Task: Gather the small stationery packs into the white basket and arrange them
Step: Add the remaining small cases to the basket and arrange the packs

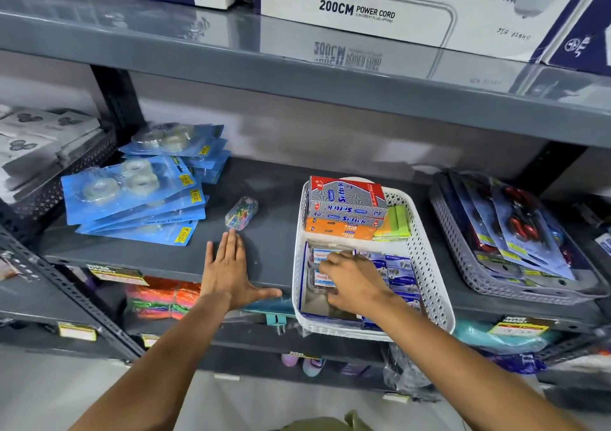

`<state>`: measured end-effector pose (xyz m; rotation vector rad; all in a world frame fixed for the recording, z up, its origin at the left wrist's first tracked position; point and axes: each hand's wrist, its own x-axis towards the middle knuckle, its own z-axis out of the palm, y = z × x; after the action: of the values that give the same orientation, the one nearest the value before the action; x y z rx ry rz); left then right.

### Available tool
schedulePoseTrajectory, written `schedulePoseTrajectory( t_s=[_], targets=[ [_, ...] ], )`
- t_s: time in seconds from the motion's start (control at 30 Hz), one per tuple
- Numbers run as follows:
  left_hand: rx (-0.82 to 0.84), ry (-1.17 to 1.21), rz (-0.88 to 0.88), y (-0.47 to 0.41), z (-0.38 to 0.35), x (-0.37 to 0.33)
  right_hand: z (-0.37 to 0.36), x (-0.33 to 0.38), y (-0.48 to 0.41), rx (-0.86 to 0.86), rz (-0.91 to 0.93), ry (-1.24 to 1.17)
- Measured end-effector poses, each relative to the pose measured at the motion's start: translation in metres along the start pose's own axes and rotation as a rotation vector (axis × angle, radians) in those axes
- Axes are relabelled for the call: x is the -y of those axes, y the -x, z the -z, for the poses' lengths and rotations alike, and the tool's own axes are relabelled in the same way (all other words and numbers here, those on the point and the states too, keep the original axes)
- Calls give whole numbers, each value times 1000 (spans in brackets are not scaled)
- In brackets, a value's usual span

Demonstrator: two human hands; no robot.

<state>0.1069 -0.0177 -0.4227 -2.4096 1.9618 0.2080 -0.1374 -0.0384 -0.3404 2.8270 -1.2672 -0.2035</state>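
Note:
The white basket (426, 252) stands on the dark shelf. Its far half holds grey-and-red Softek boxes (347, 200), an orange box (339, 230) and green sticky notes (395, 224). Its near half holds small clear packs with red-lettered white labels (322, 255) beside blue-labelled packs (398, 272). My right hand (355, 283) is down in the near half with its fingers curled on one of the small clear packs. My left hand (228, 272) lies flat and spread on the shelf. Just past its fingertips sits a small clear pack of coloured paper clips (242, 213).
Blue blister cards of clear tape rolls (132, 199) are piled at the left of the shelf. A grey basket of carded scissors (509, 235) stands at the right. White power cord boxes (380, 4) fill the shelf above. More goods lie on the shelf below.

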Motion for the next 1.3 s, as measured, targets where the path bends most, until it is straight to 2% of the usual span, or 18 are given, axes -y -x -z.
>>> schedulePoseTrajectory(
  t_s=[0.27,0.67,0.87,1.0,1.17,1.3],
  targets=[
    [-7,6,-6,-1,-1,0,-1,2,-1,-13,-4,46],
    [-12,3,-6,1,-2,1,2,4,2,-34,121,153],
    [-17,13,-7,0,-3,0,-2,0,9,-127,152,217],
    [-6,23,-5,0,-1,-1,-5,-7,1,-31,111,113],
    [-6,34,-21,2,2,-1,28,5,-26,-386,125,-57],
    [-21,40,-34,2,2,0,58,32,-76,-514,150,-226]
  ],
)
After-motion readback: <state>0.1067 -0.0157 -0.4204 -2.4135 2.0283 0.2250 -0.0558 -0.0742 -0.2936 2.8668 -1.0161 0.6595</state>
